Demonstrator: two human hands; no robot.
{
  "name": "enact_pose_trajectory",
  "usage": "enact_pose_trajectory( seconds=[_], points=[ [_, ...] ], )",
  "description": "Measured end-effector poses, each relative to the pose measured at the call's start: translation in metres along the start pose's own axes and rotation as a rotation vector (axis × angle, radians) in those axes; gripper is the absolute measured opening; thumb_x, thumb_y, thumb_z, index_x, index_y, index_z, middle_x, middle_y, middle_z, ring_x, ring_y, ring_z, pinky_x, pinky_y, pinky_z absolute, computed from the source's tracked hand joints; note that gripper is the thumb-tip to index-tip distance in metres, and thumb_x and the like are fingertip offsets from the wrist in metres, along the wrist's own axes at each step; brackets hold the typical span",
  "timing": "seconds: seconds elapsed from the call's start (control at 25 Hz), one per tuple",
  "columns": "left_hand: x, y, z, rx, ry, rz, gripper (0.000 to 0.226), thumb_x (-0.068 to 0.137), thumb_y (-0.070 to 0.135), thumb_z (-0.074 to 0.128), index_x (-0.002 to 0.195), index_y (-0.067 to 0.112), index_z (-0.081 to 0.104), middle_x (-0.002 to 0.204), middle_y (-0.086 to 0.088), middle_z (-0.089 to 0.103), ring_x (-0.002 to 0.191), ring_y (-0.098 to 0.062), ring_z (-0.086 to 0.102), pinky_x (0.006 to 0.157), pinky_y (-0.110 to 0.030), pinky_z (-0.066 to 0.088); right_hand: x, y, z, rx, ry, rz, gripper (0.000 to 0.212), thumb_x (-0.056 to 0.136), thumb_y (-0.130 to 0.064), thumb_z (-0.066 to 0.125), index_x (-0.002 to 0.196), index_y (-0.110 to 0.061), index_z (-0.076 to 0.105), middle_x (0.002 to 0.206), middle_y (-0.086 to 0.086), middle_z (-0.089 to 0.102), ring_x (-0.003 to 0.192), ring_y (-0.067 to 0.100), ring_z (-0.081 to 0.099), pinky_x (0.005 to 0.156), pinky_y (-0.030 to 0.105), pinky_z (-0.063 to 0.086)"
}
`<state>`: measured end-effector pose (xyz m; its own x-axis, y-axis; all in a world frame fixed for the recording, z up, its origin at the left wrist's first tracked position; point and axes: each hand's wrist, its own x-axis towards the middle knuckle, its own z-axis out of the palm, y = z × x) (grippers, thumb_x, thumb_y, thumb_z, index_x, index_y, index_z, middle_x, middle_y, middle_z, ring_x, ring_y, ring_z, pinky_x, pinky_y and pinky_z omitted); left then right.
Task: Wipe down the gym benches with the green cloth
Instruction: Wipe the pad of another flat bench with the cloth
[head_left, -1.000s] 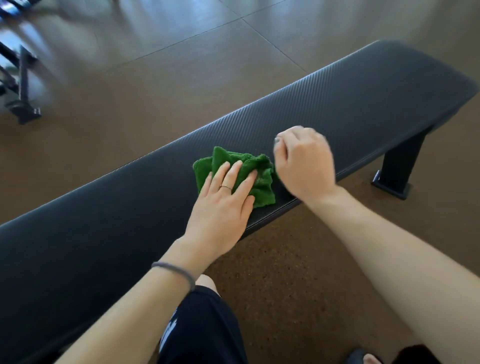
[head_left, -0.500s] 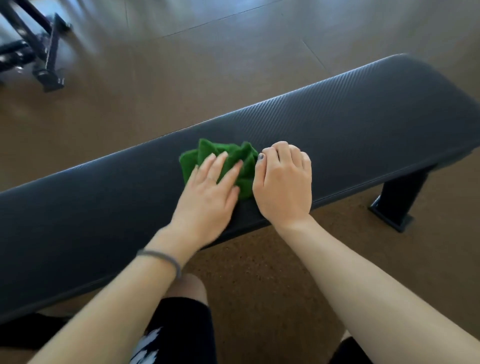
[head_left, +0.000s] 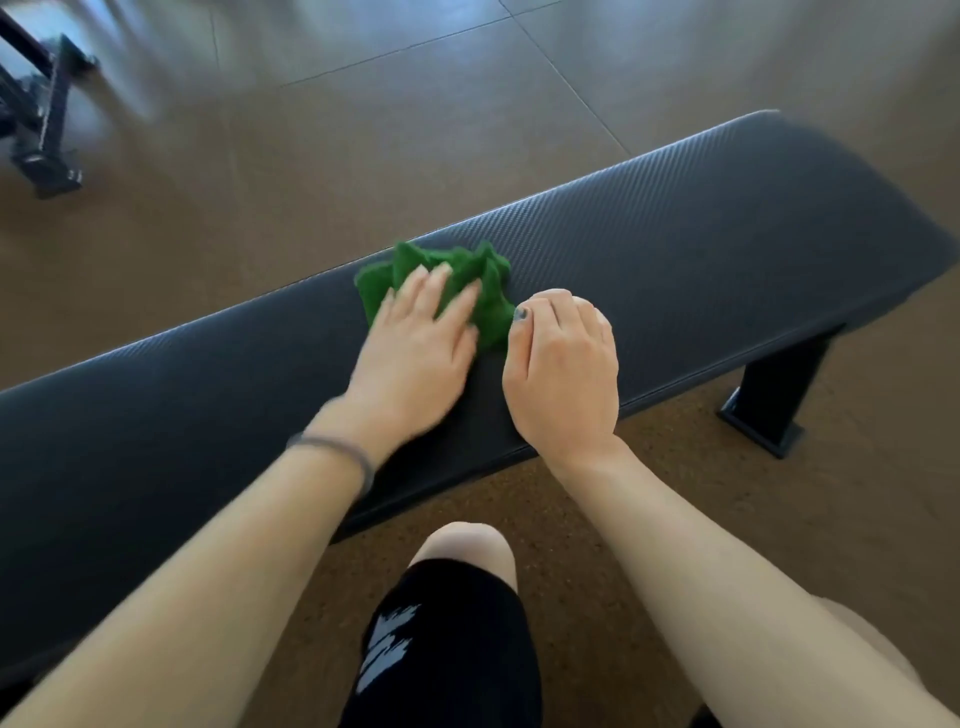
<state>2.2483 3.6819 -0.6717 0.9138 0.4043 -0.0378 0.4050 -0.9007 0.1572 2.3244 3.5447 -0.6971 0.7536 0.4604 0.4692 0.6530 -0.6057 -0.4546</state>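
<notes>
Green cloth (head_left: 470, 291) lies bunched on the black padded worktop (head_left: 701, 249), toward its far edge. Our left hand (head_left: 415, 348) presses flat on it, fingers straight and spread. Our right hand (head_left: 563, 371) rests just beside the cloth with its grip curled together; we cannot tell whether the thumb pinches the cloth's edge. A dark band (head_left: 337, 454) circles our left wrist.

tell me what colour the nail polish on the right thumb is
Dark grey-blue, on the right hand's thumbnail, seen in the head view.
</notes>
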Motion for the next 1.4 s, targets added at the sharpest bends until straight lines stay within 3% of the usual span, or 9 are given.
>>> enact_pose_trajectory(
  seconds=[0.12,0.36,0.6,0.76,0.84,0.96,1.08,1.28,1.4],
  points=[
    [-0.071,0.003,0.001,0.029,-0.038,0.156,0.058,0.106,0.046,0.018,0.161,0.03,0.027,0.17,-0.002,0.018,0.158,-0.025,0.009,0.129,-0.048,0.011,0.0,-0.002,0.0,0.023,0.012,0.022,0.034,0.107,-0.023,0.036,0.101,-0.012,0.068,0.102,0.001,0.066,0.097,0.02,0.059,0.1,0.038,0.046],
    [0.033,-0.001,-0.002,0.032,-0.055,0.1,0.056,0.108,0.045,0.02,0.162,0.03,0.024,0.171,-0.009,0.014,0.158,-0.03,0.007,0.128,-0.045,0.005,0.002,-0.003,0.004,0.019,0.062,0.077,0.03,0.105,-0.022,0.04,0.099,-0.011,0.067,0.1,0.0,0.067,0.092,0.018,0.058,0.089,0.033,0.046],
    [-0.089,-0.009,0.005,0.048,0.013,0.273,0.054,0.107,0.042,0.026,0.159,0.027,0.033,0.167,-0.005,0.027,0.156,-0.027,0.018,0.127,-0.046,0.014,-0.002,-0.002,0.001,0.114,0.112,0.144,0.035,0.105,-0.023,0.036,0.101,-0.009,0.068,0.101,0.001,0.068,0.094,0.016,0.059,0.082,0.024,0.044],
    [-0.013,-0.001,0.001,0.046,-0.036,0.291,0.053,0.108,0.041,0.027,0.159,0.028,0.031,0.168,-0.009,0.023,0.156,-0.03,0.014,0.127,-0.045,0.01,0.003,-0.003,0.001,0.103,0.071,0.138,0.035,0.104,-0.025,0.037,0.098,-0.01,0.068,0.1,0.002,0.067,0.093,0.015,0.057,0.08,0.019,0.038],
    [0.017,0.01,-0.002,0.044,-0.078,0.237,0.054,0.109,0.041,0.026,0.162,0.028,0.024,0.17,-0.009,0.014,0.158,-0.03,0.006,0.127,-0.046,0.004,0.012,0.01,-0.003,0.051,0.065,0.117,0.037,0.104,-0.026,0.036,0.096,-0.01,0.069,0.098,0.004,0.067,0.09,0.018,0.057,0.079,0.022,0.038],
    [-0.02,0.021,0.007,0.029,-0.019,0.262,0.054,0.109,0.04,0.027,0.161,0.025,0.027,0.17,-0.008,0.017,0.158,-0.029,0.009,0.128,-0.048,0.007,0.026,0.048,-0.014,-0.06,0.099,0.115,0.036,0.104,-0.026,0.038,0.096,-0.009,0.069,0.098,0.006,0.067,0.087,0.025,0.059,0.08,0.037,0.045],
    [-0.072,0.016,0.008,0.063,-0.024,0.352,0.056,0.108,0.044,0.023,0.161,0.028,0.028,0.169,-0.003,0.021,0.158,-0.025,0.013,0.128,-0.048,0.014,0.022,0.055,-0.012,-0.059,0.118,0.137,0.035,0.105,-0.026,0.038,0.093,-0.01,0.067,0.098,0.003,0.065,0.087,0.021,0.056,0.079,0.035,0.044],
    [0.031,0.048,0.009,0.044,-0.019,0.254,0.053,0.109,0.043,0.025,0.16,0.028,0.028,0.169,-0.008,0.021,0.157,-0.029,0.01,0.128,-0.045,0.006,0.024,0.059,-0.012,0.006,0.162,0.173,0.036,0.105,-0.024,0.037,0.093,-0.01,0.068,0.095,0.002,0.066,0.084,0.018,0.057,0.077,0.033,0.048],
    [0.003,0.051,0.012,0.037,0.002,0.265,0.054,0.109,0.042,0.027,0.16,0.026,0.03,0.168,-0.006,0.022,0.158,-0.027,0.011,0.128,-0.05,0.012,0.025,0.061,-0.017,0.012,0.099,0.079,0.036,0.105,-0.025,0.036,0.094,-0.01,0.067,0.096,0.003,0.065,0.087,0.02,0.057,0.079,0.038,0.048]
  ],
)
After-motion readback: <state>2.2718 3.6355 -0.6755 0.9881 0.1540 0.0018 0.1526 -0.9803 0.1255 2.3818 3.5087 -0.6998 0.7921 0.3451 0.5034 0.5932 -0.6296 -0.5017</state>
